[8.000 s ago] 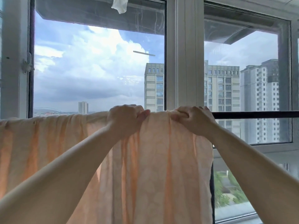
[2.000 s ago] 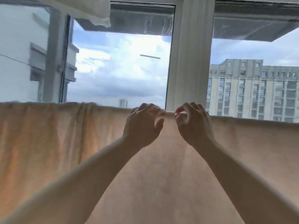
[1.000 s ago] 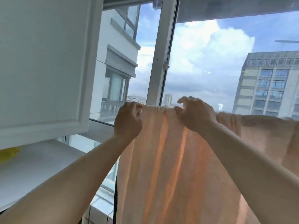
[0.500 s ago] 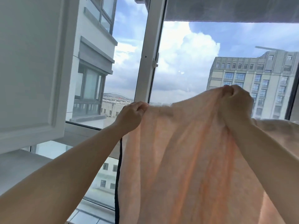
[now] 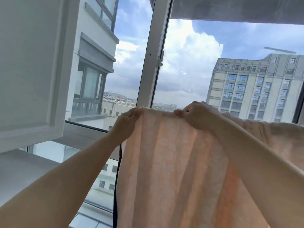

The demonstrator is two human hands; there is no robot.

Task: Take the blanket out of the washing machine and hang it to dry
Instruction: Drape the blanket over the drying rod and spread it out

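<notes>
A pale peach blanket (image 5: 172,170) with a faint white pattern hangs in front of the window, its top edge stretching away to the right. My left hand (image 5: 125,124) pinches the blanket's top left corner. My right hand (image 5: 197,116) grips the top edge a little to the right of it, fingers curled over the cloth. The rail under the blanket is hidden by the fabric. A thin dark upright (image 5: 117,178) shows just left of the blanket's side edge.
A white cabinet door (image 5: 31,71) stands open at the left, close to my left forearm. A white window mullion (image 5: 153,55) rises behind the hands. Below the cabinet runs a pale ledge (image 5: 21,170). Tall buildings show through the glass.
My right hand has come down from its raised position and moved left toward my left hand, so the blanket's top edge now lies level. My left hand still holds the corner.
</notes>
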